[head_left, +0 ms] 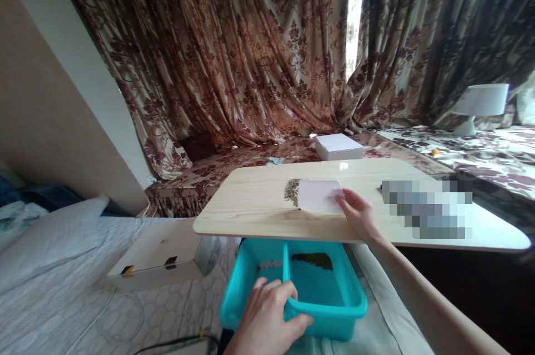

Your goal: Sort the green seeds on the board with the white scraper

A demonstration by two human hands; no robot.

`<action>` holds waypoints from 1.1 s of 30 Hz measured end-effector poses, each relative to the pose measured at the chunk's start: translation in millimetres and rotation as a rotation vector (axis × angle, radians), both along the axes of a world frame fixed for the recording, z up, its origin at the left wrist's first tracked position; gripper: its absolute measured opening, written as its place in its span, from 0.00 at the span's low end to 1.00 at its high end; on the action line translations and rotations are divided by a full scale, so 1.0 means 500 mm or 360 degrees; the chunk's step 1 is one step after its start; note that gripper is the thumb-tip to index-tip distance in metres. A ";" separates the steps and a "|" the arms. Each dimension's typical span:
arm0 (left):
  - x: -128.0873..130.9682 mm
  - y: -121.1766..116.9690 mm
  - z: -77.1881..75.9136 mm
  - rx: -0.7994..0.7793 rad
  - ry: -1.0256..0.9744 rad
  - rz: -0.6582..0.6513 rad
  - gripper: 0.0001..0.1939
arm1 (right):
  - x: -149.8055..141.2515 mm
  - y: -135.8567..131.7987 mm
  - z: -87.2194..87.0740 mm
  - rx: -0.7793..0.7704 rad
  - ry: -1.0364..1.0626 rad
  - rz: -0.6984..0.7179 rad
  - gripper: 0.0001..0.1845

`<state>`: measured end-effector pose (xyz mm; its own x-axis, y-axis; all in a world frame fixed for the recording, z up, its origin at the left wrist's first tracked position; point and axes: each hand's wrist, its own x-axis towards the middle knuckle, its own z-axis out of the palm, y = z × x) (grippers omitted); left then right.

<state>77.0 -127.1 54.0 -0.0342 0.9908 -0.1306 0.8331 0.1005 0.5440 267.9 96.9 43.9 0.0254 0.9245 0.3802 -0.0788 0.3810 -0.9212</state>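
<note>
My right hand [358,211] pinches the right end of a flat white card [320,195] on the pale wooden tabletop [242,199]. Along the card's left edge lies a patch of small greenish-brown grains or seeds [291,192]. Below the table's near edge sits a turquoise two-compartment bin [324,310]. My left hand [271,310] grips its near rim where the divider meets it, thumb outside and fingers over the inside. The bin's right compartment holds a dark green heap of grains [313,259]. A few pale bits [270,264] show in the left one.
A pixelated object [430,210] lies on the table's right side. Behind the table stands a white box [338,146]. A larger white box [163,252] rests on the bed at left, near a cable [175,338]. A lamp [480,104] stands far right.
</note>
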 end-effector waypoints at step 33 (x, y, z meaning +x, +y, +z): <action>-0.010 0.023 -0.004 -0.0147 0.0145 -0.0103 0.14 | 0.008 -0.009 0.012 0.0080 -0.0046 -0.0041 0.23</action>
